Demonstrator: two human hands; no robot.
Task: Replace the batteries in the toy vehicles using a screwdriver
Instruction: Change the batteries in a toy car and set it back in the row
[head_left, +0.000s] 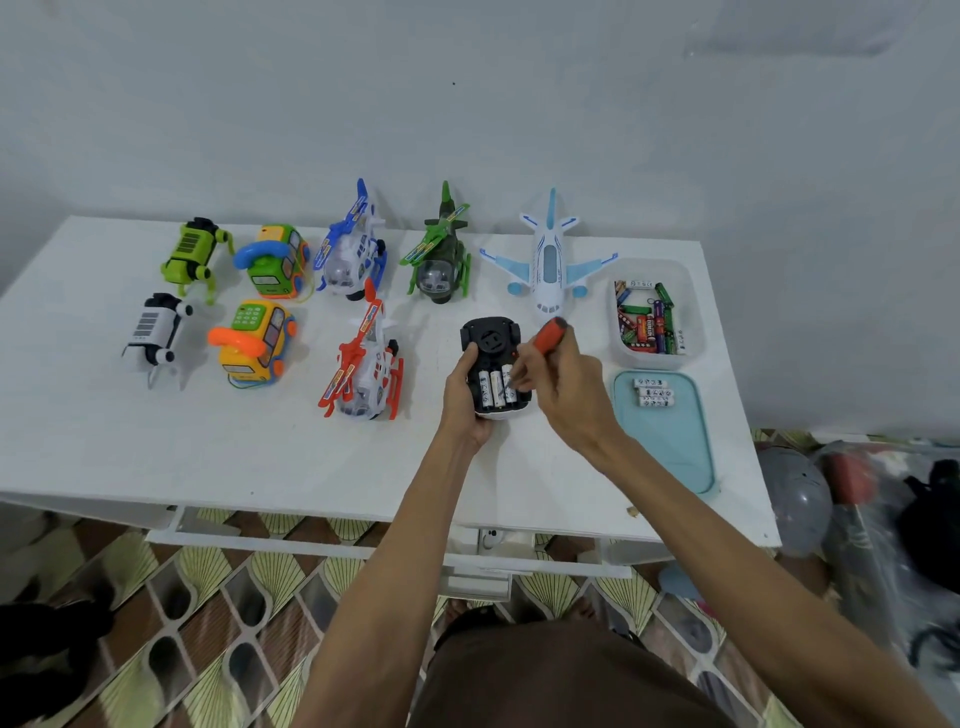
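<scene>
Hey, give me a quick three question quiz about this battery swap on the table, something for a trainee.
1. True or false: the battery bay of the overturned toy in the left hand is empty.
2. Which holds the screwdriver? A) left hand B) right hand C) neither
3. How many white batteries lie on the teal lid?
Key: 1 false, it holds cells; 2 B; 3 three.

1. Toy vehicle (491, 340): underside black plastic, matt.
2. Batteries (496, 388) in it: white wrap, slight sheen.
3. Screwdriver (551, 332): orange-red plastic handle, smooth.
4. Table (260, 457): white, matt, smooth.
5. Tub (695, 317): translucent plastic. Lid (670, 452): teal plastic, smooth.
</scene>
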